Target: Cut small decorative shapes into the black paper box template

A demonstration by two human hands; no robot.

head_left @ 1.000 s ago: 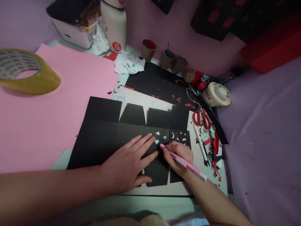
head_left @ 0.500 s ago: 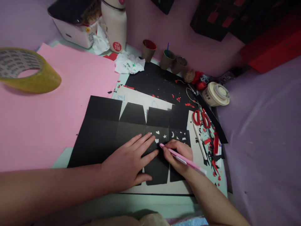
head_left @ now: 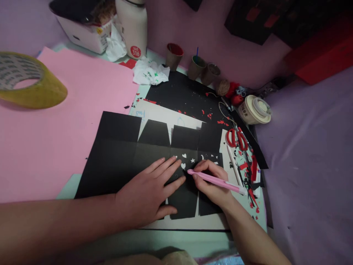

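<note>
A black paper cut-out (head_left: 121,154) with flaps and small heart, star and moon holes lies flat in front of me. My left hand (head_left: 149,191) rests on it with fingers stretched out flat, pressing it down. My right hand (head_left: 212,184) is closed on a pink craft knife (head_left: 215,181), gripped like a pen. The knife's tip touches the black paper just below the cut-out shapes, close to my left fingertips.
A pink sheet (head_left: 55,129) with a roll of tape (head_left: 30,81) lies at the left. Red scissors (head_left: 236,139), a white pen and paper scraps sit to the right. Cups (head_left: 174,56), a white bottle (head_left: 132,25), crumpled tissue and a lidded tub (head_left: 254,109) line the back.
My right hand has turned so the pink knife lies flatter and points more to the right. My left hand has stayed in place on the paper.
</note>
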